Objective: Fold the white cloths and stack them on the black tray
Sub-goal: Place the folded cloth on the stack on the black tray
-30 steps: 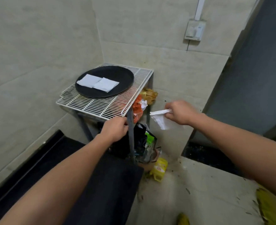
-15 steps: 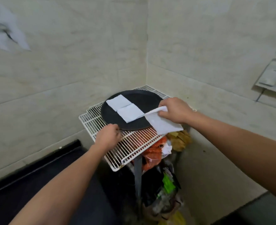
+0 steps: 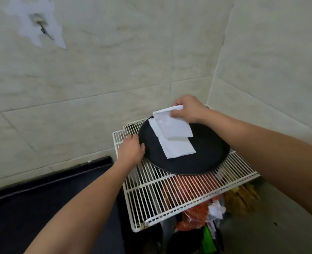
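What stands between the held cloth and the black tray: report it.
Nothing visible. The right hand pinches the white cloth directly above the black tray and the folded cloths on it; the left hand holds the tray's left rim, aside.

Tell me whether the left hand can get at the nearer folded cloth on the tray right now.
Probably yes. The left hand grips the black tray's left rim, and bare tray lies between it and the nearer folded cloth. The right hand holds its hanging cloth mostly over the farther cloth.
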The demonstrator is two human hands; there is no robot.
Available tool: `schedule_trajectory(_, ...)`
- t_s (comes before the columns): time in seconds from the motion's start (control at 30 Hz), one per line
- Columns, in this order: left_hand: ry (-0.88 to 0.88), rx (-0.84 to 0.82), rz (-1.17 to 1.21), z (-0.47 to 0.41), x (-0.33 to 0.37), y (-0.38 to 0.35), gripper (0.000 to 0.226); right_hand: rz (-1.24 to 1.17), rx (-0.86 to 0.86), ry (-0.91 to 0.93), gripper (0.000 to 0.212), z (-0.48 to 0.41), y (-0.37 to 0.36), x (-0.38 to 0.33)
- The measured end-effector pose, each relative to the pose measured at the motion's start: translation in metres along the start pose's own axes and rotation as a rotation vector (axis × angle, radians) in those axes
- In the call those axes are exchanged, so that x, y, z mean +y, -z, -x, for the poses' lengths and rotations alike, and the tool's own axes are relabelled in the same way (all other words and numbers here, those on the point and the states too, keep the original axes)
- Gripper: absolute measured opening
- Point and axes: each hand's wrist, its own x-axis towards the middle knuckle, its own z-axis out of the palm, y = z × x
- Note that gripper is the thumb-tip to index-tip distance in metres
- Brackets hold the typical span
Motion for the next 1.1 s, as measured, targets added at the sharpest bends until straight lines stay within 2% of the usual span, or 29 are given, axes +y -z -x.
schedule_trajectory(0.1, 0.003, 0.017, -0.015, -0.023, 0.002, -0.008, 0.032, -0.028, -0.050, 0.025, 0.011, -0.037, -0.012, -0.003)
schedule_trajectory(0.23, 0.004, -0.008, -0.032, -0.039, 0.004, -0.021, 0.038, -0.108, -0.131, 0.026, 0.013, -0.074, -0.031, 0.001)
schedule_trajectory(0.33, -0.015, -0.024, -0.080, -0.044, 0.004, -0.026, 0.039, -0.189, -0.214, -0.031, 0.006, -0.096, -0.044, 0.011)
schedule_trajectory(0.53, -0.027, -0.036, -0.133, -0.045, 0.003, -0.029, 0.040, -0.208, -0.319, -0.149, 0.017, -0.133, -0.052, 0.042)
schedule_trajectory(0.73, -0.015, -0.052, -0.151, -0.044, 0.006, -0.027, 0.037, -0.159, -0.361, -0.160, 0.017, -0.153, -0.054, 0.055)
schedule_trajectory(0.8, -0.010, -0.061, -0.145, -0.043, 0.006, -0.027, 0.036, -0.132, -0.350, -0.150, 0.010, -0.156, -0.058, 0.057)
schedule_trajectory(0.9, -0.009, -0.068, -0.142, -0.043, 0.007, -0.026, 0.036, -0.065, -0.313, -0.140, 0.016, -0.158, -0.063, 0.062)
schedule_trajectory(0.97, -0.009, -0.069, -0.142, -0.043, 0.007, -0.026, 0.036, -0.047, -0.292, -0.131, 0.008, -0.159, -0.067, 0.069)
schedule_trajectory(1.1, -0.009, -0.062, -0.137, -0.043, 0.005, -0.026, 0.036, 0.044, -0.262, -0.091, 0.019, -0.157, -0.078, 0.079)
